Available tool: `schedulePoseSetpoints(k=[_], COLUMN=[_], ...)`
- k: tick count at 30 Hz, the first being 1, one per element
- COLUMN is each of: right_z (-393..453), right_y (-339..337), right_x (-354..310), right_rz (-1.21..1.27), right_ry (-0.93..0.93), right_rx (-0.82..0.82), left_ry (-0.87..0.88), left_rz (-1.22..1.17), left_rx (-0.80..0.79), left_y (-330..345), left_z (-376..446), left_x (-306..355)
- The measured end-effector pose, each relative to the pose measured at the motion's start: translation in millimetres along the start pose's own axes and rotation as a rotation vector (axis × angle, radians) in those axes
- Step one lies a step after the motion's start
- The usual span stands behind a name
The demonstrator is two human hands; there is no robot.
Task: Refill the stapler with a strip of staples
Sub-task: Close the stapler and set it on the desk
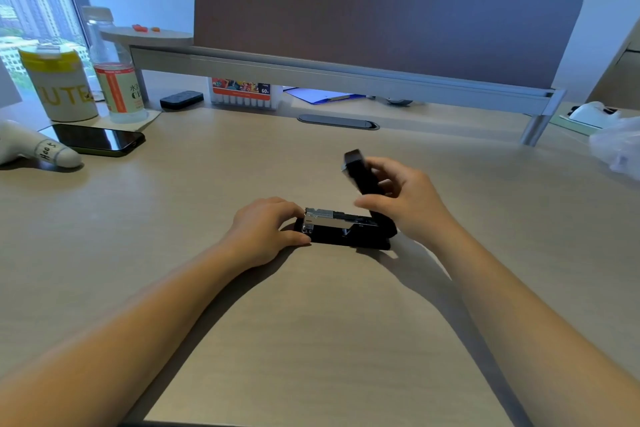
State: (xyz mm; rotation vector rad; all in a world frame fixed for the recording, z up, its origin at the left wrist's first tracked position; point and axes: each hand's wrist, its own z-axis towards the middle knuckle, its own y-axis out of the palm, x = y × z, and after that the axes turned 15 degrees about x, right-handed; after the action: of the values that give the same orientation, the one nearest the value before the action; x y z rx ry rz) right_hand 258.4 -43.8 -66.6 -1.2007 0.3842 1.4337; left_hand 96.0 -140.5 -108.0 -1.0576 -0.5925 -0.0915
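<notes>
The black stapler (346, 230) sat in the middle of the desk (311, 322), right in front of me. Its top cover (360, 172) was swung up and open, so the shiny metal staple track (323, 218) showed. My left hand (265, 230) pressed on the front end of the stapler, fingers curled on it to hold it down. My right hand (405, 199) gripped the raised cover with thumb and fingers. A phone (97, 139) lay far off to the left

A pale wooden desk (173, 218) with a brown divider panel (381, 17) beside a daylit window (31, 3).
</notes>
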Motion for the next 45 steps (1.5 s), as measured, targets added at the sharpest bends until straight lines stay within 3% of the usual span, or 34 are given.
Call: schedulePoseSetpoints(k=[3,9,13,18,26,41,45], right_z=[3,2,-2,-12,-28,-31,-32], right_y=[8,21,21,2,-4,-5,-12], right_x=[-4,-4,4,21,40,43,43], right_rz=[-0.231,-0.392,-0.388,-0.369,-0.314,-0.299,-0.328], right_ry=[-0.102,-0.176,-0.138,-0.003,0.001,0.037,0.082], right_rx=[-0.071,-0.201,-0.195,-0.181,-0.081,-0.063,-0.06], left_ry=[0.002,0.014,0.019,0.005,0.214,0.19,0.057], left_rz=[-0.006,-0.015,-0.026,-0.285,-0.151,-0.136,-0.068], left_rx=[0.002,0.037,0.028,0.03,0.036,0.053,0.039], left_y=[1,4,3,-5,-5,-3,-4], left_z=[1,1,0,-8,-12,-12,-6], left_x=[-2,-6,-5,-6,-6,-10,-13])
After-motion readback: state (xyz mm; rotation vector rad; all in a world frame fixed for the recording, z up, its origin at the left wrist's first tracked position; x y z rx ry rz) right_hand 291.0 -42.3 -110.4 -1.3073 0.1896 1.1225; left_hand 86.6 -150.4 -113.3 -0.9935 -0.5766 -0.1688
